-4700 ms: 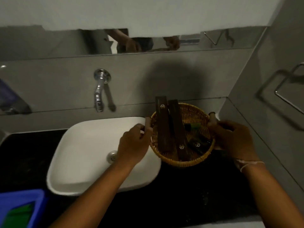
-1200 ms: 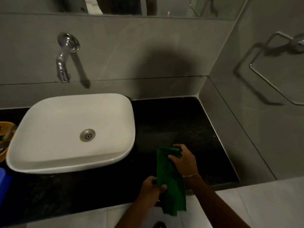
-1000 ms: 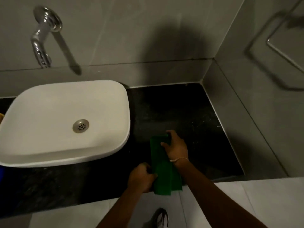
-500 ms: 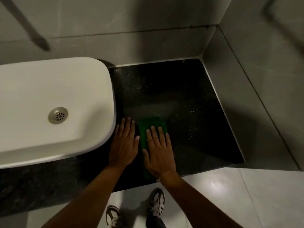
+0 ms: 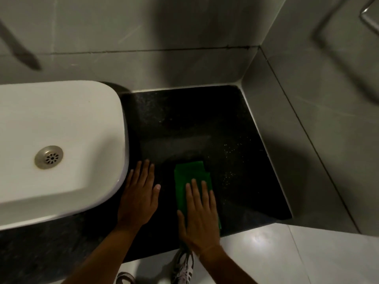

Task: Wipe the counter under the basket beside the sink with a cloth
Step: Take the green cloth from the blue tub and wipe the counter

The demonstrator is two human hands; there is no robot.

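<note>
Cloth (image 5: pixel 189 177) flat under right hand (image 5: pixel 200 217)

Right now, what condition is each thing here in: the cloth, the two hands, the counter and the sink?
green cloth: folded, lying flat on the counter.
right hand: open, palm down, fingers spread on the cloth.
left hand: open, flat on the bare counter beside the sink.
counter: dark, pale specks right of the cloth.
sink: empty, looks dry, drain unplugged.
</note>
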